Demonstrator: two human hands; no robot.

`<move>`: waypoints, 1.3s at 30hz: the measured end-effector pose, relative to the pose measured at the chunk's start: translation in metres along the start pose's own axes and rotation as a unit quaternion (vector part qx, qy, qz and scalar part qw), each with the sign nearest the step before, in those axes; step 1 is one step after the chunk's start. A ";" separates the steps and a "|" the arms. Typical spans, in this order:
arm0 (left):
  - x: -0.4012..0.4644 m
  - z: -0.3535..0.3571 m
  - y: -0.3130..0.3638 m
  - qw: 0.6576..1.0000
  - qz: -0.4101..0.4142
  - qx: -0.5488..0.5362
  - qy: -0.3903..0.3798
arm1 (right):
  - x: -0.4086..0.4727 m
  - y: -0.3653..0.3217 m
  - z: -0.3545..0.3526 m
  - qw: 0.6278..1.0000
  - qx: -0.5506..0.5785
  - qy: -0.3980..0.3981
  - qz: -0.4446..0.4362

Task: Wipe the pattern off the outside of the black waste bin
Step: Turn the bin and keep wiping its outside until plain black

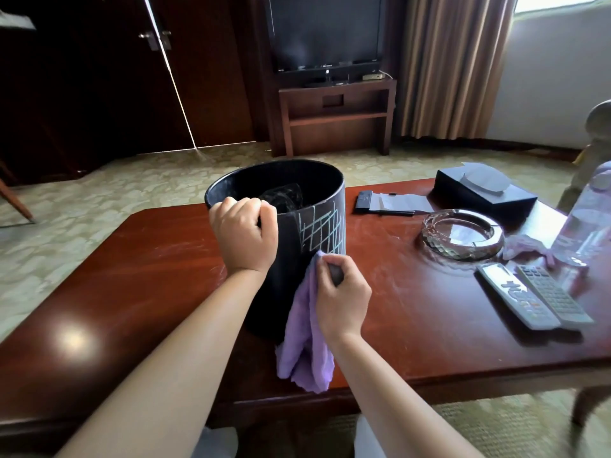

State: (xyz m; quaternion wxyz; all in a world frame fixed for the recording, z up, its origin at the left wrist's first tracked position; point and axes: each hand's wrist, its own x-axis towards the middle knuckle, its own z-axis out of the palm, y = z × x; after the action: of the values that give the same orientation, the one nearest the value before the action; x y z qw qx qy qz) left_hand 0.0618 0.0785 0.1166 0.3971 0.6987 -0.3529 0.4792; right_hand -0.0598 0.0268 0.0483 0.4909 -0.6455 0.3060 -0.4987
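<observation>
The black waste bin (291,285) stands upright on the red-brown table (429,325). A pale chalk grid pattern (322,231) marks its outer wall on the right side, just under the rim. My left hand (243,234) grips the near rim, fingers curled over the edge. My right hand (342,297) holds a purple cloth (305,338) bunched against the bin's wall just below the pattern; the rest of the cloth hangs down onto the table.
To the right on the table lie a glass ashtray (463,234), two remote controls (535,297), a clear plastic bottle (585,223), a black tissue box (486,190) and a notepad with a pen (390,203). A TV stand (337,117) is beyond.
</observation>
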 end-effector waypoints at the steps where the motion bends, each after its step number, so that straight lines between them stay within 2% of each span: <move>1: 0.000 0.000 0.000 1.000 0.001 -0.001 0.001 | -0.001 0.003 0.000 1.000 -0.006 0.000 0.009; 6: -0.001 0.002 -0.001 1.000 -0.002 0.000 0.005 | -0.019 0.040 -0.010 0.990 -0.067 -0.041 0.119; 8: 0.000 0.002 -0.001 1.000 -0.003 0.001 0.003 | -0.016 0.038 -0.009 0.993 -0.058 -0.035 0.099; 13: -0.001 0.002 -0.001 1.000 -0.007 -0.002 0.000 | 0.000 0.023 0.001 0.999 -0.025 0.044 -0.006; 15: -0.001 0.002 -0.001 1.000 -0.005 -0.003 0.002 | -0.005 0.035 0.001 0.998 -0.050 0.042 -0.008; 18: -0.001 0.002 -0.001 1.000 -0.005 -0.001 0.004 | -0.016 0.064 -0.003 0.992 -0.098 0.002 0.080; 20: -0.001 0.002 -0.001 1.000 -0.007 0.001 0.004 | -0.017 0.071 -0.005 0.988 -0.115 -0.002 0.106; 26: -0.001 0.003 -0.002 1.000 -0.001 -0.001 0.004 | 0.000 0.042 0.001 0.997 -0.048 0.064 -0.006; 28: -0.001 0.003 -0.002 1.000 -0.002 0.000 0.004 | -0.001 0.049 0.001 0.996 -0.067 0.045 0.036; 31: -0.001 0.003 -0.002 1.000 -0.002 0.002 0.005 | -0.007 0.071 -0.005 0.979 -0.123 0.001 0.161; 33: -0.001 0.003 -0.001 1.000 -0.001 0.003 0.007 | -0.008 0.074 -0.007 0.973 -0.137 -0.012 0.184; 37: -0.001 0.003 0.000 1.000 -0.007 -0.004 0.009 | -0.002 0.055 -0.002 0.991 -0.100 0.035 0.081; 39: -0.002 0.003 0.000 1.000 -0.006 -0.004 0.008 | -0.001 0.053 -0.001 0.991 -0.111 0.038 0.064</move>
State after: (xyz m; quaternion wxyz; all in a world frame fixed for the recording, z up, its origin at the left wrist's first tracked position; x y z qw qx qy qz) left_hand 0.0627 0.0762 0.1145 0.4060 0.6952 -0.3473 0.4809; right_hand -0.0560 0.0100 -0.0020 0.4354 -0.6555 0.4187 -0.4532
